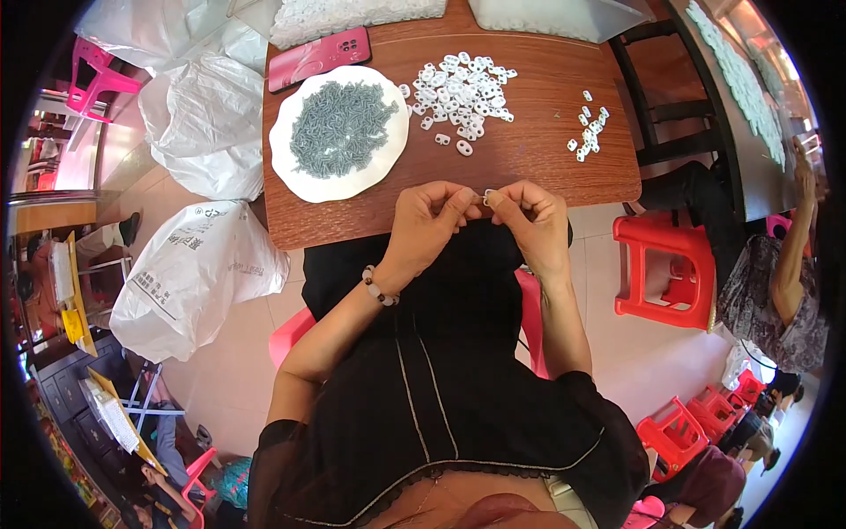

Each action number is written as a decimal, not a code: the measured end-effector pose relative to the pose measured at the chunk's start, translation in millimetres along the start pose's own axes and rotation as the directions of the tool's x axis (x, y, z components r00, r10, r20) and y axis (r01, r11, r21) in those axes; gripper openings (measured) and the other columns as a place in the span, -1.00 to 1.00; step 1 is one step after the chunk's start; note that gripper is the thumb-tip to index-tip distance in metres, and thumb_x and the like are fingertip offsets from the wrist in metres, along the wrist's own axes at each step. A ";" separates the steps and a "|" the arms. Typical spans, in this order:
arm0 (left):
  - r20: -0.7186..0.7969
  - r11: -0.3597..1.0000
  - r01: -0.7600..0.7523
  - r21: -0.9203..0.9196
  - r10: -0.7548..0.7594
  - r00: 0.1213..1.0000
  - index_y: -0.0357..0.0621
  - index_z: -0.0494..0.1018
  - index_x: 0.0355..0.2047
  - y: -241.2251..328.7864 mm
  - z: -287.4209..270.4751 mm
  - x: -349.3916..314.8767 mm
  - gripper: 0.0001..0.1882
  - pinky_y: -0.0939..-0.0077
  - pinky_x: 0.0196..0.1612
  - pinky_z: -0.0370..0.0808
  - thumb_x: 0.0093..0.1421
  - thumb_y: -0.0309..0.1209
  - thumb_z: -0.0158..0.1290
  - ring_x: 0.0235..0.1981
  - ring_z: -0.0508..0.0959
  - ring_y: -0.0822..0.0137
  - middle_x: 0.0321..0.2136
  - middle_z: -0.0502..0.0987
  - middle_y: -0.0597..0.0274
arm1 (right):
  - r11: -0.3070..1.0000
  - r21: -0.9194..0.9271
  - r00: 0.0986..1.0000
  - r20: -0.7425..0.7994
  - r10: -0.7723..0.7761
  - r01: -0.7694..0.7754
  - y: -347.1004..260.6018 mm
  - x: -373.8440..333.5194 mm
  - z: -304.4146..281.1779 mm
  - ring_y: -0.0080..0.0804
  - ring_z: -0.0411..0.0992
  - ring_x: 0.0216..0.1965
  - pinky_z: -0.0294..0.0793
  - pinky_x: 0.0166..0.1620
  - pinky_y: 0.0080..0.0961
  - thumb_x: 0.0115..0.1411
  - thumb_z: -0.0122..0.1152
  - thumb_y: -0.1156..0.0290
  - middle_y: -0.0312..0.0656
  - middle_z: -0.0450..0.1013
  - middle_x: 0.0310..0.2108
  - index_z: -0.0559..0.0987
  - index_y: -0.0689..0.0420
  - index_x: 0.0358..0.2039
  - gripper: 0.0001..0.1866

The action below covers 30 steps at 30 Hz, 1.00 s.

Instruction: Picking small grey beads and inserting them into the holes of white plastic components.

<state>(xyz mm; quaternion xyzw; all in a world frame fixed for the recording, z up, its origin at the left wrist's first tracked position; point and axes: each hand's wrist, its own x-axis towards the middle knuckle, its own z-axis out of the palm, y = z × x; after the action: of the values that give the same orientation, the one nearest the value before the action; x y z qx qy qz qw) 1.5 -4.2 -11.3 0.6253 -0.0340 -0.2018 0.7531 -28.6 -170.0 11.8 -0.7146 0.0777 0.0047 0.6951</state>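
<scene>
Both hands meet just past the table's near edge. My right hand (536,222) is closed in a pinch on a small white oval plastic piece (486,200). Close beside it, my left hand (426,222) has thumb and finger pressed together at the piece; anything between those fingertips is too small to make out. A pile of similar white pieces with holes (460,88) lies farther up the table. Left of it, a white scalloped plate (295,182) bears a heap of small grey rod-like parts (342,128). A smaller group of white pieces (589,132) lies at the right.
A pink phone (320,58) lies behind the plate on the brown table (529,176). Containers of white pieces (352,19) stand at the far edge. White sacks (198,273) stand left, a red stool (665,271) right. Other people sit at both sides.
</scene>
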 end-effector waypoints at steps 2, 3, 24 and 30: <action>0.005 1.000 0.000 -0.011 0.000 1.000 -0.31 0.55 -0.31 -1.1 0.1 0.7 -0.77 0.76 -0.48 0.38 0.26 -0.34 0.06 -0.55 0.44 0.63 -0.53 0.58 0.28 | 1.000 0.002 1.000 -0.002 0.013 -0.013 0.2 0.3 -0.6 -0.75 0.39 -0.54 0.33 -0.44 -0.79 0.19 0.23 0.45 -0.36 0.49 -0.60 0.58 0.26 -0.46 -0.86; 0.007 1.000 0.008 -0.022 -0.008 1.000 -0.31 0.55 -0.32 -1.0 0.4 0.7 -0.77 0.76 -0.47 0.37 0.26 -0.34 0.06 -0.55 0.44 0.63 -0.52 0.58 0.28 | 1.000 0.002 1.000 -0.001 0.013 -0.013 0.8 0.6 -0.8 -0.75 0.39 -0.54 0.33 -0.44 -0.79 0.19 0.23 0.45 -0.36 0.49 -0.60 0.58 0.26 -0.46 -0.86; -0.048 0.993 0.036 -0.109 -0.041 0.998 -0.28 0.53 -0.33 1.7 -0.7 2.7 -0.83 0.76 -0.48 0.35 0.21 -0.39 0.12 -0.56 0.43 0.64 -0.53 0.57 0.31 | 0.971 -0.240 0.999 -0.030 -0.023 0.015 -3.5 9.4 -8.6 -0.74 0.37 -0.53 0.33 -0.45 -0.72 0.16 0.23 0.47 -0.36 0.47 -0.61 0.56 0.26 -0.49 -0.87; -0.129 0.998 -0.028 -0.051 0.021 0.991 -0.29 0.53 -0.36 4.3 -9.2 -2.9 -0.88 0.77 -0.44 0.39 0.19 -0.46 0.12 -0.52 0.47 0.64 -0.52 0.56 0.34 | 0.529 -0.844 0.940 -0.246 -0.236 -0.088 -4.3 31.3 -53.9 -0.01 0.48 -0.45 0.43 -0.37 -0.13 0.11 0.17 0.23 -0.03 0.50 -0.56 0.57 0.15 -0.51 -0.76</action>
<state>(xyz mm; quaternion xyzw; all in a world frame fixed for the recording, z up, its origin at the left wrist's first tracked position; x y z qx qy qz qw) 2.7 5.9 -8.5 0.6167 0.0123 -0.1526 0.7722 -2.6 -226.8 14.3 -0.9533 0.1502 -0.1083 0.2385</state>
